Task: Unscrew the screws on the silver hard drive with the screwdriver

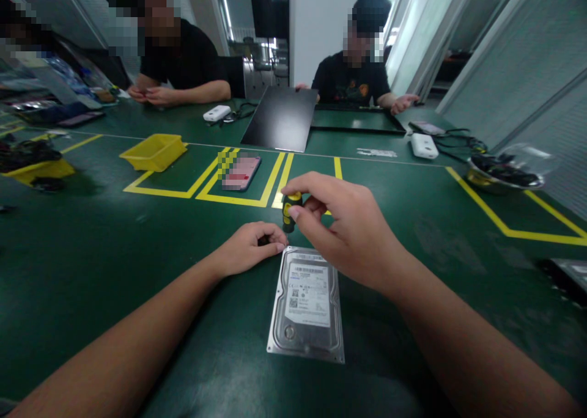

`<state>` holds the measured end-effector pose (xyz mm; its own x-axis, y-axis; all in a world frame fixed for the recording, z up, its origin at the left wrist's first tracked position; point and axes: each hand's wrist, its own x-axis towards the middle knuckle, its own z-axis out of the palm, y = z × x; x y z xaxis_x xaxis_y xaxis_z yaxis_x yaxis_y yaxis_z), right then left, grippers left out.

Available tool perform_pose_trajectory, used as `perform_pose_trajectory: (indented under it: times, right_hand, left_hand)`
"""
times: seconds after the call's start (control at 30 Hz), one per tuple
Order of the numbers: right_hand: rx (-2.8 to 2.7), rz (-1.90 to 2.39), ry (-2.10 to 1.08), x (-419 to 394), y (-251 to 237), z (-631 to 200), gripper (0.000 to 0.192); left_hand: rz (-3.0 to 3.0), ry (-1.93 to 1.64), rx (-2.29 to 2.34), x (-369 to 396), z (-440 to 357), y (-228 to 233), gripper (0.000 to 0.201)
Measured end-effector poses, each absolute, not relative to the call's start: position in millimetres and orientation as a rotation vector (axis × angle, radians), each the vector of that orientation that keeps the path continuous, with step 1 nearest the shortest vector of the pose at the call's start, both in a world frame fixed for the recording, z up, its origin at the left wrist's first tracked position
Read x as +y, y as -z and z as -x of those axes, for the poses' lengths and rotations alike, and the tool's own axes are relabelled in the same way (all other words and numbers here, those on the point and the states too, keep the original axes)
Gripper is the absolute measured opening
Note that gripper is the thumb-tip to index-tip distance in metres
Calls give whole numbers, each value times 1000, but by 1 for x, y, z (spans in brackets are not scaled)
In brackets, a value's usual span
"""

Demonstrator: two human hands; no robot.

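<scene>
Beyond hands, yellow bin (pixel 153 151)

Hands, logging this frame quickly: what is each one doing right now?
Left hand: curled shut on a small dark part, beside the hard drive.
Right hand: pinching a small yellow-and-black screwdriver upright.

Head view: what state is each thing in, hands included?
hard drive: flat on the green mat, label up.
right hand: fingers pinched on a yellow-and-black screwdriver, held upright.
left hand: curled shut around a small dark item, beside the drive's corner.
yellow tray: upright, contents unseen.
</scene>
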<state>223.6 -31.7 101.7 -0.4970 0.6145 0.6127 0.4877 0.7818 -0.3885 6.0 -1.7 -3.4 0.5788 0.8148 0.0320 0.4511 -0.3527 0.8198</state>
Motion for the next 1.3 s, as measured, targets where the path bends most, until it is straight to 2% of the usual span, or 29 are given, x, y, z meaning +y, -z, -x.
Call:
perform_pose_trajectory:
  times: [0.4, 0.8, 1.0, 1.3]
  right_hand:
    - [-2181, 815, -198, -31, -101, -223, 14]
    - [-2207, 848, -308, -35, -104, -223, 23]
    - [-2203, 795, -285, -35, -103, -222, 15]
    - [-2194, 792, -209, -33, -99, -222, 13]
  left_hand:
    - [-1985, -584, 1023, -5, -8, -1, 11]
    - [-2007, -557, 1032, -3, -6, 1, 17]
    - [-2011, -555, 1026, -4, -6, 3, 21]
    - [-2015, -554, 1036, -3, -5, 4, 21]
